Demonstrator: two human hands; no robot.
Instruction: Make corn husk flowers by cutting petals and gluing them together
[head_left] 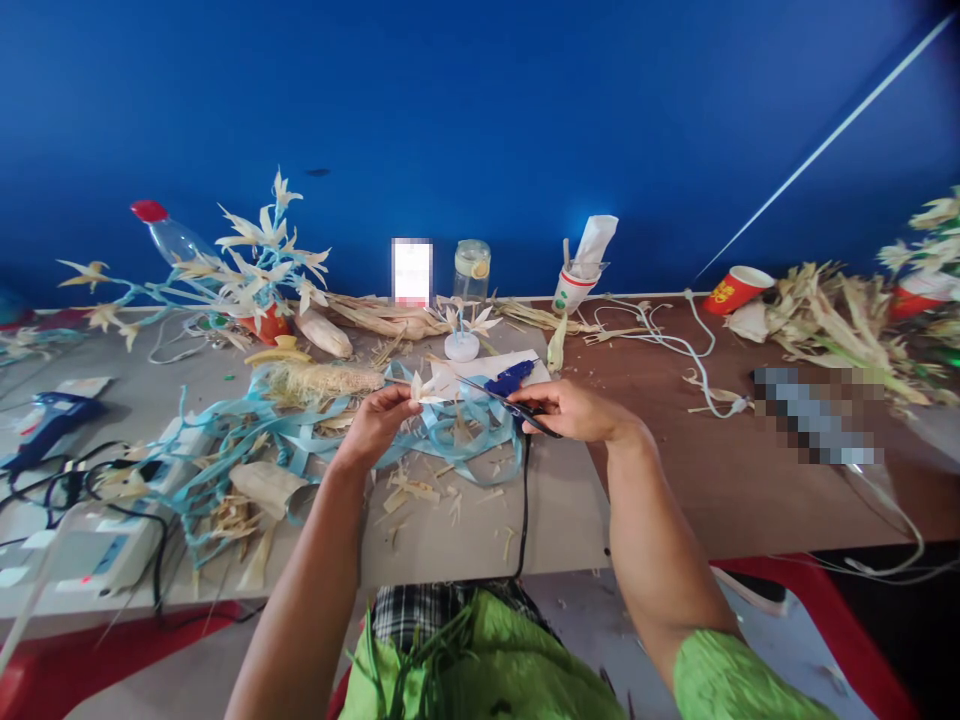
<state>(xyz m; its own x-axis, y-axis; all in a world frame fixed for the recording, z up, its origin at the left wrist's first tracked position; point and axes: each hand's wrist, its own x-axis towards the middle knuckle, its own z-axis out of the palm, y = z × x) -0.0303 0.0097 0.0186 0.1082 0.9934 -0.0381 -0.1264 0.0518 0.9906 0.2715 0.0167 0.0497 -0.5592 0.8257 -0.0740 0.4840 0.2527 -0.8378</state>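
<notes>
My left hand (379, 422) is closed in a pinch on a small cream corn-husk flower (425, 390), held just above the grey table (480, 530). My right hand (574, 410) is closed on a pair of black scissors (510, 402), whose thin blades point left toward the flower. A blue glue gun (510, 378) lies just behind the scissors, and its black cord (523, 500) runs down over the table's front edge. Tangled light-blue ribbon (315, 435) and husk scraps lie under both hands.
A blue-stemmed husk-flower branch (240, 265) stands at the back left by a red-capped bottle (169, 235). A jar (472, 269), paper cups (574, 285) (739, 288) and white cables line the back. Another glue gun (49, 420) and a power strip (97, 540) sit left; husks (840, 320) pile right.
</notes>
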